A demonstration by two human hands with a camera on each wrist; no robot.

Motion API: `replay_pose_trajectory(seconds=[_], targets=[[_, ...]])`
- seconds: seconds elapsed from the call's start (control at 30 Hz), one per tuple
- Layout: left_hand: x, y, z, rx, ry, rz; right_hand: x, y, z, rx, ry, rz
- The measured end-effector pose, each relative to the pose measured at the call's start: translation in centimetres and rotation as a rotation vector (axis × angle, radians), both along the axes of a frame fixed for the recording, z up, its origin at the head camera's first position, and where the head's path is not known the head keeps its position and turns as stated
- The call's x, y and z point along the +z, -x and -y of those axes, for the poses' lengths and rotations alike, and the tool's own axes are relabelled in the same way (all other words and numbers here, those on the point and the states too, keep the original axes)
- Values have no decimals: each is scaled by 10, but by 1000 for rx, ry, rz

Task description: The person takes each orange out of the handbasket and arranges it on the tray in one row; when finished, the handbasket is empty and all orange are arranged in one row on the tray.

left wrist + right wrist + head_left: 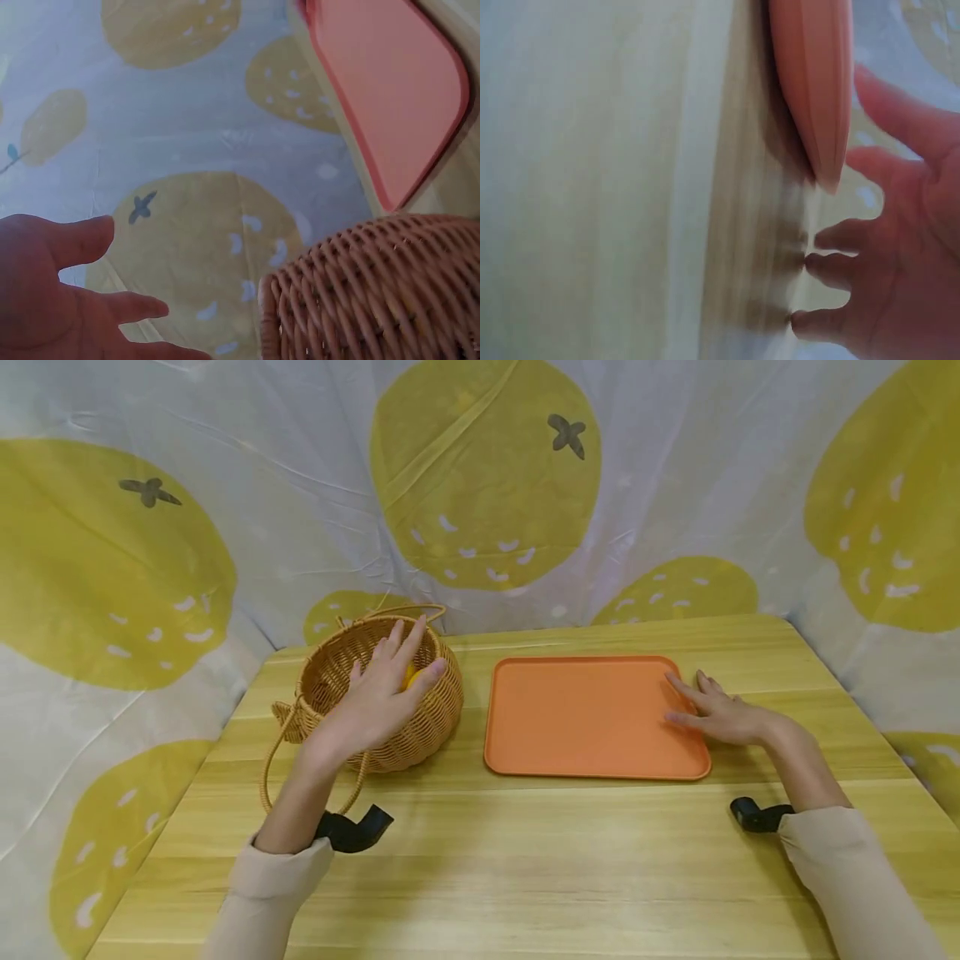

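Apparently, the wicker basket [423,735] stood under the left hand [378,697], fingers spread; the tray [577,718] lay leftward of the right hand [727,714], fingers apart.

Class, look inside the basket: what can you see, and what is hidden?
Inside the basket, something orange shows past the left hand. The hand hides its full shape and anything directly beneath.

something yellow [409,676] inside the wicker basket [420,735], partly out of sight behind the left fingers [412,643], kind unclear
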State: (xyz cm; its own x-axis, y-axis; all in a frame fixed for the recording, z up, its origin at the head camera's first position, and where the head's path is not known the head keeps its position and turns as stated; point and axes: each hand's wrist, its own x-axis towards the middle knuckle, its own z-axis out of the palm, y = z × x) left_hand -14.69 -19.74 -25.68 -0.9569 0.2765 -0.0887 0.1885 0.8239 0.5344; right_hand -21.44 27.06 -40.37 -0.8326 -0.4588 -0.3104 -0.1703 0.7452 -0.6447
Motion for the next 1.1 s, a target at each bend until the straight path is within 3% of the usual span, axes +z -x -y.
replay_pose_trajectory(seconds=[0.13,0.37,0.63,0.97,1.1], targets=[[11,12,23,13,-16,108,-4,0,-6,18,-1,1],[23,40,53,-22,-14,152,-3,2,-13,37,-2,1],[25,74,85,-76,-52,283,-2,2,-13,45,-8,-4],[27,114,97,-87,-71,421,-1,2,-13,39,-14,12],[22,126,99,-75,-75,475,-2,2,-13,40,-11,13]])
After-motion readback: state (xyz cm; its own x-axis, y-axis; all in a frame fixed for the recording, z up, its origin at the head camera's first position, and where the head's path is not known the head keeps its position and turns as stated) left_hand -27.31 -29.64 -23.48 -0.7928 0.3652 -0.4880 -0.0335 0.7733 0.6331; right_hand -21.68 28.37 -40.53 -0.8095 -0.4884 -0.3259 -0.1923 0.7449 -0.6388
